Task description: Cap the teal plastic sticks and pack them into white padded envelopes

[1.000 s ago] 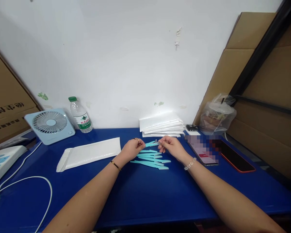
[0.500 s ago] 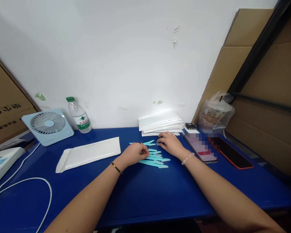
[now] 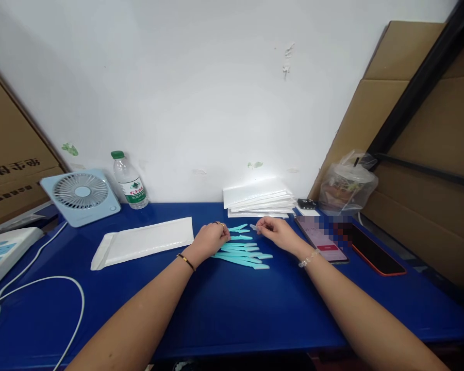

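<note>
Several turquoise eyebrow razors (image 3: 242, 254) lie fanned out on the blue table, their slim handles pointing left. My left hand (image 3: 211, 240) is closed at the left of the fan, with thumb and finger pinched on the handle end of one turquoise razor (image 3: 240, 237). On the other side, my right hand (image 3: 277, 233) pinches a small clear plastic cap (image 3: 254, 227) that points left, just off the tips of the upper razors. Curled fingers hide part of the cap and some handle ends.
Left of my hands lies a white bubble mailer (image 3: 143, 241); a stack of mailers (image 3: 259, 198) rests against the wall. Two phones (image 3: 320, 239) (image 3: 375, 247) lie at the right, near a bagged cup (image 3: 346, 186). A fan (image 3: 81, 198), bottle (image 3: 131, 183) and power strip (image 3: 7, 252) stand left.
My left hand has shifted left along the razors, showing more of them. My right hand has turned and drawn slightly right, and the clear cap in its fingers shows more plainly.
</note>
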A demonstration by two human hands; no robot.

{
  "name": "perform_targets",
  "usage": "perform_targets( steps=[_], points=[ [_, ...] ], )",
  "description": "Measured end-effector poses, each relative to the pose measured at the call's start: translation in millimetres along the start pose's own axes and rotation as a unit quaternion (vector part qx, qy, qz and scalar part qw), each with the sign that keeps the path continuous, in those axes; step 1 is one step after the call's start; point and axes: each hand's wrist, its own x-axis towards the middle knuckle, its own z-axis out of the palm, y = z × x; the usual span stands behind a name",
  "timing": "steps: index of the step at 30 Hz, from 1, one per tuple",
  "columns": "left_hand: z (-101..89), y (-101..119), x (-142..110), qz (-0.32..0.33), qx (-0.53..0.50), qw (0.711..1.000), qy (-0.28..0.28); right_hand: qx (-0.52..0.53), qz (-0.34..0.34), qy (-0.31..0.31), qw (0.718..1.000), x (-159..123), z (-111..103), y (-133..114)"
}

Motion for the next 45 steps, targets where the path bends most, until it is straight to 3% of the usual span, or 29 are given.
perform_targets(
  steps=[5, 18, 24, 27, 31, 35, 41, 45],
  points=[
    [1.2, -4, 0, -0.017, -0.061, 0.998, 0.014, 0.081, 0.017, -0.01, 0.996, -1, -3, -1],
    [0.6, -9, 2, -0.029, -0.122, 0.992, 0.007, 0.094, 0.018, 0.004, 0.995, -2, -1, -6],
    [2.4, 0, 0, -0.017, -0.133, 0.991, -0.019, 0.098, 0.017, -0.043, 0.994, -4, 4, -16],
    [1.2, 1, -1, -0.005, -0.1, 0.995, -0.007, 0.057, 0.021, 0.001, 0.998, -2, -8, -7],
    [-0.2, -6, 0, 0.004, 0.016, 0.996, 0.087, -0.092, 0.031, 0.109, 0.989, 2, -28, 15],
    [0.9, -13, 2, -0.012, 0.066, 0.994, 0.089, -0.195, 0.01, 0.074, 0.978, 4, -24, 29],
    [1.0, -15, 3, -0.011, 0.054, 0.996, 0.065, -0.303, -0.012, 0.045, 0.952, 8, -6, 25],
    [0.1, -15, 3, -0.017, 0.026, 0.998, 0.064, -0.251, -0.01, 0.062, 0.966, 8, -5, 22]
  ],
)
